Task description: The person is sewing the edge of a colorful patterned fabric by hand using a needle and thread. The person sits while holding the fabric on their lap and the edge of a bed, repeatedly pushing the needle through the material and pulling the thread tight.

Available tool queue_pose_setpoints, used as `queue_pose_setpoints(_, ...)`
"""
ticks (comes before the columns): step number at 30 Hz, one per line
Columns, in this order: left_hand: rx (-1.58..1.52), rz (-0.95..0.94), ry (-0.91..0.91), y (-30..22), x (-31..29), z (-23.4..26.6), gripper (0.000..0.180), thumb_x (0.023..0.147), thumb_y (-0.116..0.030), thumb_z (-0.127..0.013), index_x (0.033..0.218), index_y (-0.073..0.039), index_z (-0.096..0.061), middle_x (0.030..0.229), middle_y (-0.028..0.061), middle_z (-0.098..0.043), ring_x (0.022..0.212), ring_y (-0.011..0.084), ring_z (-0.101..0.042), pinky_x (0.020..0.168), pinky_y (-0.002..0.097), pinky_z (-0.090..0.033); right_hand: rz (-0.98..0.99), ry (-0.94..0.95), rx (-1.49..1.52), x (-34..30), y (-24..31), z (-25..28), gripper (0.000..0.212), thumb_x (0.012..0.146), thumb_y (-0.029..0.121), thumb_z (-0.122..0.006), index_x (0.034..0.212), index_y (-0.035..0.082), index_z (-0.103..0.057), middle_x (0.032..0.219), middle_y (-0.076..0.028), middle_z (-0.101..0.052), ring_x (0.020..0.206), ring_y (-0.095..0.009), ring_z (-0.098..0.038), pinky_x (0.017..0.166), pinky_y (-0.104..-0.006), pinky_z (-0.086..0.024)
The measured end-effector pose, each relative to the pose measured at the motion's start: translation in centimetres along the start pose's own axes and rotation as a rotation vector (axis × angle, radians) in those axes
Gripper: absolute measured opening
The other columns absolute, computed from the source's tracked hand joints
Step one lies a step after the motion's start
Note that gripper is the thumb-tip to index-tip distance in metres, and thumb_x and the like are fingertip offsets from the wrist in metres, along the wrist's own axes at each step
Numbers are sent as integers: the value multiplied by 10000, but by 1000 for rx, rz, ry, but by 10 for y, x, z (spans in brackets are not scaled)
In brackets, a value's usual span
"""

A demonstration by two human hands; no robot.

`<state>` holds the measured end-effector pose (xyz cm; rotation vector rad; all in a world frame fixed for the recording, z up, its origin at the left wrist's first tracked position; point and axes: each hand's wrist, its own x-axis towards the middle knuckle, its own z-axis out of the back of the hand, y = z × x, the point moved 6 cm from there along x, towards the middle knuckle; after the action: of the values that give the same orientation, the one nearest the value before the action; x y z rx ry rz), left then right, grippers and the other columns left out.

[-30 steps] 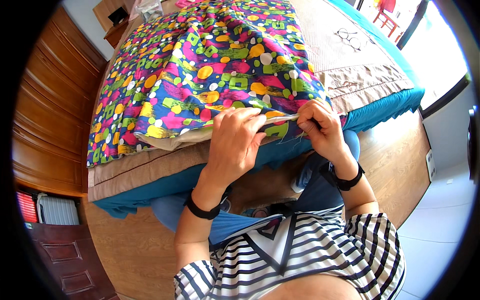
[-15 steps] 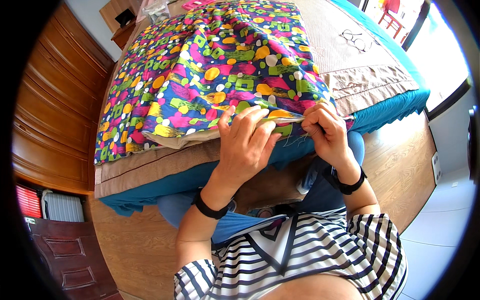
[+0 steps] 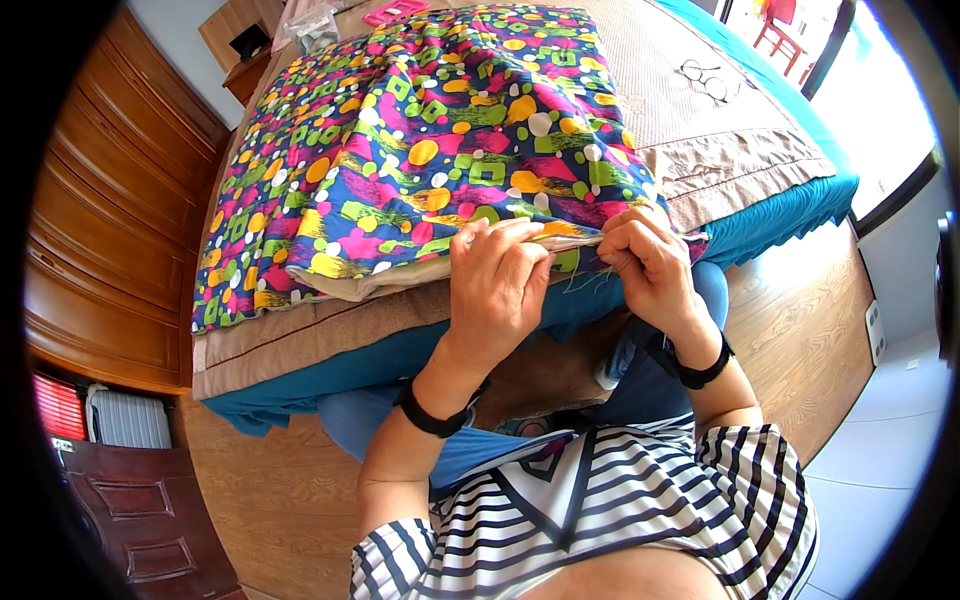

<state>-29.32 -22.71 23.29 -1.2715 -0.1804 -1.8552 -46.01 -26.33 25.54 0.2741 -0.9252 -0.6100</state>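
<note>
A dark blue cloth (image 3: 430, 150) printed with pink, green, yellow and white shapes lies spread over the bed, its near edge at the bed's front. My left hand (image 3: 497, 275) grips that edge with fingers bent and pressed together. Beside it on the right, my right hand (image 3: 645, 258) pinches the same edge. Between the hands the edge is folded and drawn taut, with loose pale threads (image 3: 588, 284) hanging below. A cream lining (image 3: 350, 285) shows under the edge to the left. Whether a needle sits in my right fingertips cannot be made out.
Under the cloth lies a beige bedspread (image 3: 735, 130) over a teal bed skirt (image 3: 790, 220). Eyeglasses (image 3: 708, 80) rest on the bedspread at the right. A pink tray (image 3: 395, 11) and a clear plastic bag (image 3: 315, 28) lie at the far end. Wooden cabinets (image 3: 110, 210) stand left.
My left hand has closed its raised fingers onto the cloth edge and shifted slightly right. My right hand has barely moved and keeps its pinch.
</note>
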Motion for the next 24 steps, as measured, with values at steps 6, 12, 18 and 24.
queue_pose_setpoints(6,-32,52,39,5,0,7,228,795,-83,-766,962,-86,-610,1062,59,-664,989,236,-629,971,458,-373,14,7,-29,-1,3,1,186,734,-125,-628,831,30,-592,851,-105,-607,800,-311,-611,694,-354,-491)
queue_pose_setpoints(12,148,-13,66,1,-2,9,253,783,-135,-777,979,-100,-621,1120,73,-632,1063,239,-613,1013,516,-324,35,13,-41,-1,2,0,207,717,-130,-629,838,34,-596,859,-103,-609,805,-311,-615,695,-357,-494)
queue_pose_setpoints(18,98,-48,89,-1,-2,8,256,754,-104,-797,961,-89,-647,1112,76,-645,1049,254,-620,1032,500,-316,50,17,-76,-1,3,-1,237,685,-142,-619,837,40,-598,859,-99,-607,804,-305,-618,686,-357,-499)
queue_pose_setpoints(24,74,-89,91,-1,-3,3,247,809,-117,-744,1023,-78,-627,1141,101,-621,1091,268,-608,1022,520,-329,76,17,-109,-1,6,-1,256,663,-147,-614,833,43,-605,863,-95,-608,802,-295,-622,679,-358,-511)
